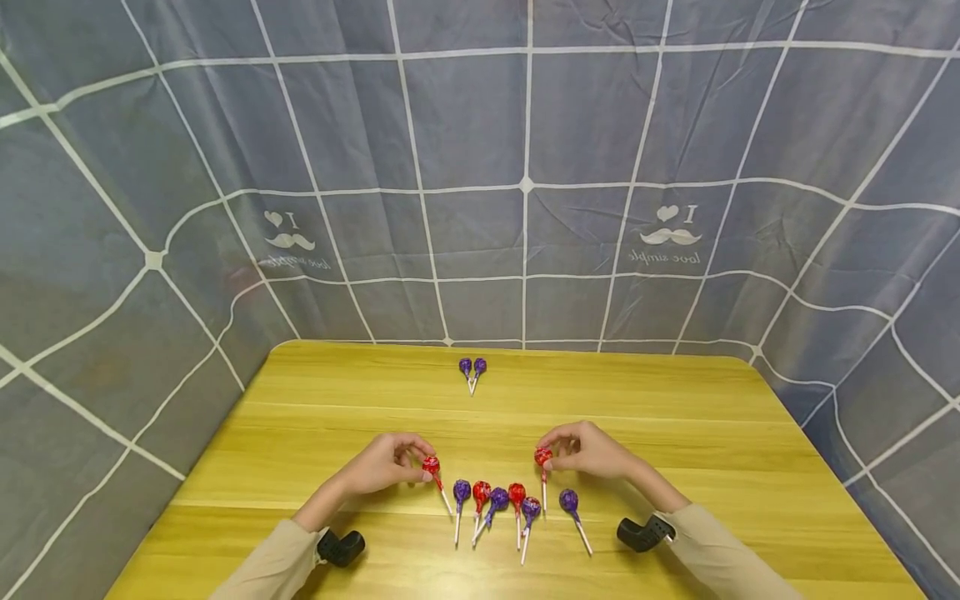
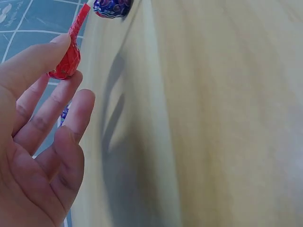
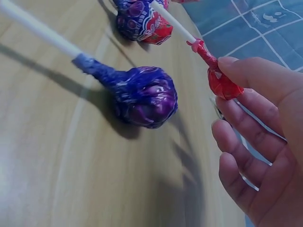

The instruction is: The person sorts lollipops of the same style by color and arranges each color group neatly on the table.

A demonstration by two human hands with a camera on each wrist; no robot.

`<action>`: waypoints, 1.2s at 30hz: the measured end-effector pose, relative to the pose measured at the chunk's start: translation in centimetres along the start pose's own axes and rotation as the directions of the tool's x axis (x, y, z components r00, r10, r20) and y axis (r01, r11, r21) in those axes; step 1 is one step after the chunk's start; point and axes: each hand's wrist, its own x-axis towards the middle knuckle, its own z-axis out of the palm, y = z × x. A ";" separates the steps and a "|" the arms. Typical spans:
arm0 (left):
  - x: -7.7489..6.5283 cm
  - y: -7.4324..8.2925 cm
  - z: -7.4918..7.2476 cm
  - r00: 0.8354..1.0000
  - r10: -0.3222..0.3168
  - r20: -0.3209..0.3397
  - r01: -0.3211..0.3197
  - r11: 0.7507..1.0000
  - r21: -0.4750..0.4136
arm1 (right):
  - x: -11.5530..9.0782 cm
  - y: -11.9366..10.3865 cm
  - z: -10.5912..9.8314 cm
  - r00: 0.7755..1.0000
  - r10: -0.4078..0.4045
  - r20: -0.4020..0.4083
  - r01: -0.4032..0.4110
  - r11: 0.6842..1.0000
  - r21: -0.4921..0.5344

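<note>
Two red pops are in the hands of the person, one in each. The left hand [image 1: 390, 464] pinches the left red pop [image 1: 431, 466] between thumb and fingertip; its other fingers are loosely bent. The right hand [image 1: 591, 451] holds the right red pop [image 1: 543, 456] in the same manner, the thumb on the neck of the wrapper, and its other fingers are also loosely bent. Both sticks point down toward the person; whether their ends touch the table [image 1: 660, 400] cannot be told.

Between the two held pops, and a little nearer to the person, five pops lie close together on the wood. From left to right they are a purple pop [image 1: 461, 491], a red one [image 1: 481, 492], a purple one [image 1: 498, 499], a red one [image 1: 517, 493] and a purple one [image 1: 530, 508]. One more purple pop [image 1: 568, 501] lies to the right of the right red pop, near the right hand. At the far edge, well apart, a purple pair [image 1: 472, 367] lies with heads side by side. Behind the table hangs a grey curtain [image 1: 472, 233] with white lines.
</note>
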 end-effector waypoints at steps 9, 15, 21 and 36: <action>1.6 0.7 0.2 0.999 0.025 -0.047 -0.025 1.000 -0.011 | 1.4 -0.4 0.2 0.999 0.004 -0.040 -0.003 1.000 0.014; 2.9 0.6 0.3 0.998 0.027 -0.057 -0.027 1.000 -0.002 | 2.7 -0.7 0.2 0.998 0.028 -0.056 -0.026 0.999 0.044; 4.1 0.5 0.4 0.995 0.055 -0.088 -0.057 0.998 -0.021 | 4.1 -0.9 0.3 0.995 0.053 -0.083 -0.048 0.997 0.056; 6.8 -0.4 0.4 0.987 0.014 -0.161 -0.014 1.000 0.000 | 7.6 -1.0 1.4 0.978 0.134 -0.159 -0.123 0.990 0.073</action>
